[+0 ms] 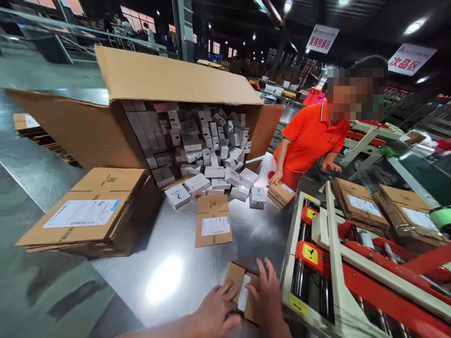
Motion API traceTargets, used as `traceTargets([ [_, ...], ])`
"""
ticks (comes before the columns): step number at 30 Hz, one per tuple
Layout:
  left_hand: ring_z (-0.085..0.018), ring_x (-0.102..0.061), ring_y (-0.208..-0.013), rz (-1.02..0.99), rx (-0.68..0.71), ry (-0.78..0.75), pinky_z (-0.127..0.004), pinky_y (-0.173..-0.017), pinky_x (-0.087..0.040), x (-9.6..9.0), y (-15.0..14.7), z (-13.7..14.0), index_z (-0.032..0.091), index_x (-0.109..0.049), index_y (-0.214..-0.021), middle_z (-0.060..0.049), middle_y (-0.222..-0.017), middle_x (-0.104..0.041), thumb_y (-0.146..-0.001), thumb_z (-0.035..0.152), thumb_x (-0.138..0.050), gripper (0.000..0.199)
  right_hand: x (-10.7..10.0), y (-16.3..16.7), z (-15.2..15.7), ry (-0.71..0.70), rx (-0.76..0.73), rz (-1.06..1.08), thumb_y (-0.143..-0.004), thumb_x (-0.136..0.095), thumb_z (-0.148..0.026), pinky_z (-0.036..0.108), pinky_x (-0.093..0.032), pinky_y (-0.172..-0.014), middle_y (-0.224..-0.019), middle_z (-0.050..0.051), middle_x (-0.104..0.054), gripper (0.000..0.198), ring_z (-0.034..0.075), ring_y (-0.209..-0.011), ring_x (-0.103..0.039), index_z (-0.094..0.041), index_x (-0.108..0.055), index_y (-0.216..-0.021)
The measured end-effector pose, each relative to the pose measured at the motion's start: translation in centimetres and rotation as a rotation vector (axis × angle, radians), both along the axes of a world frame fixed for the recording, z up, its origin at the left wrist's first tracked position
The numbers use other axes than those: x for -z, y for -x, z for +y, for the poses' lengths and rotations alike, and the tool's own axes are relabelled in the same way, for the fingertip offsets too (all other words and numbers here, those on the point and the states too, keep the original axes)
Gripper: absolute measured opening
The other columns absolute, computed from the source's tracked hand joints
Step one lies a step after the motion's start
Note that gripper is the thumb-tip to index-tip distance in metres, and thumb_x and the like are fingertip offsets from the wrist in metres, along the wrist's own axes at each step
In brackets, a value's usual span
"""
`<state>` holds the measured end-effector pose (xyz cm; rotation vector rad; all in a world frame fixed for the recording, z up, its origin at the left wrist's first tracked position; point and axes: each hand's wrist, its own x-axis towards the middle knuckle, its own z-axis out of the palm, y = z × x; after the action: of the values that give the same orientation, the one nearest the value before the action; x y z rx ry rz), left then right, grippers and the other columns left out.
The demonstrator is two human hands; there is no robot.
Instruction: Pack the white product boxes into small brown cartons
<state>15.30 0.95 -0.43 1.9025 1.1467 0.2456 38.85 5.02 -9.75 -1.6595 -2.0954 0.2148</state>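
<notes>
A small brown carton (251,307) with a white label lies low in the view on the metal table. My left hand (218,307) rests on its left side, fingers laid over the top and thumb apart. At its right edge is my right hand (269,293), two fingers stretched up and the thumb over the carton's top. Beyond them lies a flat, folded carton (213,209) with a shipping label. Several small white boxes (178,195) spill from a large open cardboard box (176,77) on its side.
Stacked flat cartons (105,188) stand at the left. A red and cream roller machine (317,253) borders the table (162,281) at the right, with more folded cartons (362,199) beyond. Across the table a person in an orange shirt (313,136) touches a closed brown carton (282,192).
</notes>
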Motion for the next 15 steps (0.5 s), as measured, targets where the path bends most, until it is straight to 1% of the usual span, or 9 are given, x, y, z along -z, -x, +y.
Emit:
traceTargets([
  [2,-0.034,-0.060,-0.132,-0.009,-0.161,0.023,-0.049,-0.113,-0.049,0.4,0.4,0.3,0.022,-0.069,-0.108,-0.015,-0.139,-0.068,-0.103,0.044,-0.051,0.029,1.3,-0.9,-0.8,-0.023,-0.145,-0.043,-0.097,-0.061,-0.029,0.053,-0.060,-0.107,-0.155,0.014,-0.061,0.050,0.036,-0.139,-0.063,-0.028,-0.067,-0.146],
  [3,-0.031,-0.064,-0.122,-0.004,-0.276,0.038,-0.045,-0.108,-0.052,0.6,0.5,0.8,0.021,-0.066,-0.110,-0.015,-0.131,-0.068,-0.101,0.043,-0.053,0.028,2.0,-1.5,-1.5,-0.015,-0.206,-0.073,-0.096,-0.057,-0.024,0.054,-0.059,-0.108,-0.152,0.011,-0.065,0.050,0.035,-0.139,-0.063,-0.031,-0.069,-0.144],
  [5,-0.030,-0.065,-0.115,0.022,-0.447,0.088,-0.042,-0.103,-0.054,1.2,0.3,2.2,0.017,-0.060,-0.119,-0.016,-0.127,-0.065,-0.095,0.045,-0.061,0.037,2.9,-2.7,-2.8,0.063,-0.268,-0.127,-0.090,-0.054,-0.015,0.061,-0.055,-0.112,-0.151,0.006,-0.066,0.061,0.037,-0.141,-0.061,-0.038,-0.070,-0.144],
  [6,-0.030,-0.065,-0.118,0.035,-0.482,0.117,-0.042,-0.104,-0.053,1.4,0.1,2.9,0.015,-0.057,-0.125,-0.017,-0.130,-0.063,-0.094,0.046,-0.062,0.044,3.0,-3.2,-3.3,0.131,-0.272,-0.130,-0.086,-0.055,-0.013,0.066,-0.052,-0.114,-0.153,0.005,-0.065,0.067,0.039,-0.144,-0.059,-0.040,-0.068,-0.146],
  [8,-0.033,-0.063,-0.129,0.047,-0.497,0.165,-0.042,-0.110,-0.050,2.0,-0.2,4.1,0.013,-0.052,-0.139,-0.020,-0.141,-0.058,-0.096,0.047,-0.059,0.056,2.2,-3.8,-3.7,0.284,-0.244,-0.025,-0.083,-0.055,-0.013,0.073,-0.043,-0.120,-0.159,0.004,-0.058,0.073,0.040,-0.151,-0.051,-0.040,-0.064,-0.149],
  [10,-0.034,-0.060,-0.138,0.049,-0.490,0.200,-0.042,-0.116,-0.047,2.5,-0.4,4.8,0.013,-0.046,-0.150,-0.021,-0.151,-0.055,-0.098,0.046,-0.056,0.062,0.5,-4.0,-3.4,0.387,-0.182,0.181,-0.089,-0.052,-0.018,0.068,-0.040,-0.124,-0.160,0.005,-0.057,0.061,0.037,-0.155,-0.046,-0.036,-0.070,-0.144],
  [11,-0.035,-0.059,-0.140,0.047,-0.483,0.214,-0.043,-0.118,-0.046,2.7,-0.4,5.0,0.013,-0.045,-0.152,-0.021,-0.153,-0.055,-0.098,0.046,-0.055,0.063,-0.5,-3.9,-3.1,0.403,-0.132,0.270,-0.095,-0.047,-0.021,0.064,-0.042,-0.125,-0.157,0.006,-0.061,0.052,0.035,-0.154,-0.047,-0.033,-0.076,-0.137],
  [13,-0.037,-0.058,-0.140,0.031,-0.473,0.222,-0.045,-0.119,-0.045,3.1,-0.4,5.0,0.013,-0.046,-0.153,-0.022,-0.153,-0.056,-0.098,0.046,-0.054,0.065,-2.1,-2.9,-3.0,0.385,-0.006,0.363,-0.105,-0.038,-0.028,0.061,-0.045,-0.124,-0.149,0.011,-0.067,0.049,0.034,-0.151,-0.052,-0.025,-0.081,-0.126],
  [15,-0.036,-0.059,-0.140,0.016,-0.473,0.221,-0.046,-0.118,-0.045,3.7,-0.4,4.8,0.013,-0.046,-0.151,-0.021,-0.153,-0.056,-0.098,0.049,-0.052,0.065,-2.9,-0.6,-3.7,0.328,0.038,0.355,-0.107,-0.035,-0.031,0.062,-0.047,-0.123,-0.151,0.015,-0.065,0.051,0.036,-0.149,-0.054,-0.019,-0.078,-0.132],
])
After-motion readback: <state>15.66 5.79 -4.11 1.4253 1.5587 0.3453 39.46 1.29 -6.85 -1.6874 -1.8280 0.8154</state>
